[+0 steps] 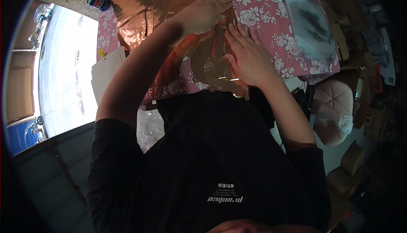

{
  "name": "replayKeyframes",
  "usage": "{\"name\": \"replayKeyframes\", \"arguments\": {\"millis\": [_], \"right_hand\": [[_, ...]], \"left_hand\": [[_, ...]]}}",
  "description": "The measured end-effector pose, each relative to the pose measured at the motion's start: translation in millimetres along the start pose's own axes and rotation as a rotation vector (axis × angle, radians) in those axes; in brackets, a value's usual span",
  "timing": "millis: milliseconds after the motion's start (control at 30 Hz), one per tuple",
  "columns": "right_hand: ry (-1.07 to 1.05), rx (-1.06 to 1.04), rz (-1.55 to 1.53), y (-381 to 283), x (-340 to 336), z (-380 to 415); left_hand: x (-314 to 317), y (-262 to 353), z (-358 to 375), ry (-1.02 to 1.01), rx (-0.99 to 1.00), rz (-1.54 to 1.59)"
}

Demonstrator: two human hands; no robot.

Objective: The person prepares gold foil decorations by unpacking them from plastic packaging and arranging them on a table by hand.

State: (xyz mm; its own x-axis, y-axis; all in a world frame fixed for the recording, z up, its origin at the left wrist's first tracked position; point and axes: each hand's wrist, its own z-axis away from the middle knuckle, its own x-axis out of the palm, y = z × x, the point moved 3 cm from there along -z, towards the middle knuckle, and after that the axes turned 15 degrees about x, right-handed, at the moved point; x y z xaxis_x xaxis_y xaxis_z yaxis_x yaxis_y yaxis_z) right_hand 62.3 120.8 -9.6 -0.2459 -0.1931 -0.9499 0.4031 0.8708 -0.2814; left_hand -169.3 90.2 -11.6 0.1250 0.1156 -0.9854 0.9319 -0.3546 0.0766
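A large sheet of shiny copper-coloured foil (140,4) covers much of the flowered table top, creased and crinkled at its left side. My left hand (207,15) lies flat on the foil with its fingers stretched toward the right edge. Just to the right, my right hand (250,57) rests with straight fingers along that edge, partly on the pink cloth. Below both hands, a folded golden-brown foil part (218,70) with curved outlines hangs over the near table edge. What lies beneath my palms is hidden.
A pink tablecloth with white flowers (284,42) covers the table. Clear plastic packaging (311,31) lies at the right, and a blue can (98,1) stands at the far left. A cushioned seat (333,110) and cardboard boxes (352,159) are on the right side.
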Motion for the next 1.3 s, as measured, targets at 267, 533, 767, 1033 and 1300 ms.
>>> {"name": "replayKeyframes", "arguments": {"millis": [267, 533, 767, 1033, 1300], "right_hand": [[-0.011, 0.002, 0.048, -2, -2, -1], [0.062, -0.016, -0.135, 4, -8, 0], [-0.032, 0.017, 0.006, 2, -5, 1], [-0.063, 0.032, 0.056, -3, -5, 4], [-0.053, 0.059, 0.022, -1, -3, 6]], "left_hand": [[-15, 6, 0, 0.171, -0.022, 0.041], [5, 17, 8, 0.041, 0.001, 0.024], [9, 11, 9, 0.075, 0.019, 0.001], [-5, 7, 0, 0.028, -0.009, 0.007], [3, -20, -16, 0.003, 0.009, -0.119]]}}
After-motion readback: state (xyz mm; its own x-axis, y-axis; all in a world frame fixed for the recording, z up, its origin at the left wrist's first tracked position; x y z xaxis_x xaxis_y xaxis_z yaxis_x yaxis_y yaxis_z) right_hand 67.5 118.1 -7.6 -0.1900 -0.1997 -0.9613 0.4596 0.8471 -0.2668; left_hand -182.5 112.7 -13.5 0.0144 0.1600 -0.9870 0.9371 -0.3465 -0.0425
